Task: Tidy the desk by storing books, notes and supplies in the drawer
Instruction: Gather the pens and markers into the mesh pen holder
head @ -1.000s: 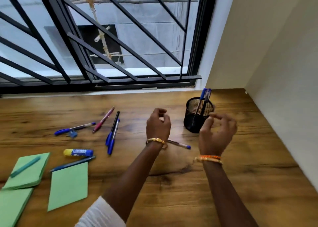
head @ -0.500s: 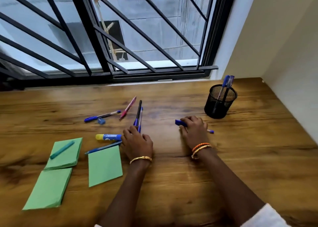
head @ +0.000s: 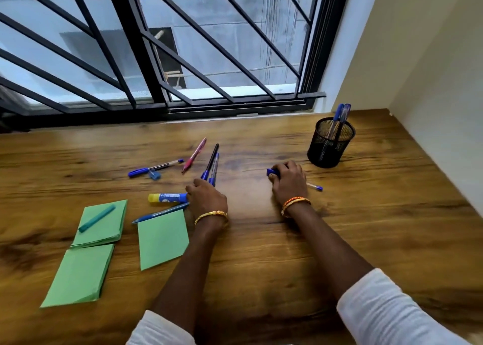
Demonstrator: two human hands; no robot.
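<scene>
On the wooden desk (head: 261, 240), my right hand (head: 288, 181) lies curled over a blue-capped pen (head: 315, 187); its cap and tip stick out on either side. My left hand (head: 207, 197) rests on the desk with its fingertips at the lower ends of two pens (head: 212, 161), right beside a glue stick (head: 167, 197). Whether it grips them is hidden. Around it lie a pink pen (head: 194, 155), a blue pen (head: 155, 167), a blue sharpener (head: 154, 175) and another blue pen (head: 160, 212). Green notes (head: 104, 229) carry a teal marker (head: 96, 218).
A black mesh pen holder (head: 330, 146) with two pens stands at the back right. Two more green paper stacks (head: 163, 238) (head: 78, 276) lie at the front left. A barred window runs along the desk's far edge and a wall closes the right side. No drawer is in view.
Both hands came down from above the desk. The left moved left to the pens' ends and the right settled over the blue-capped pen. Since half a second ago, hardly anything moved.
</scene>
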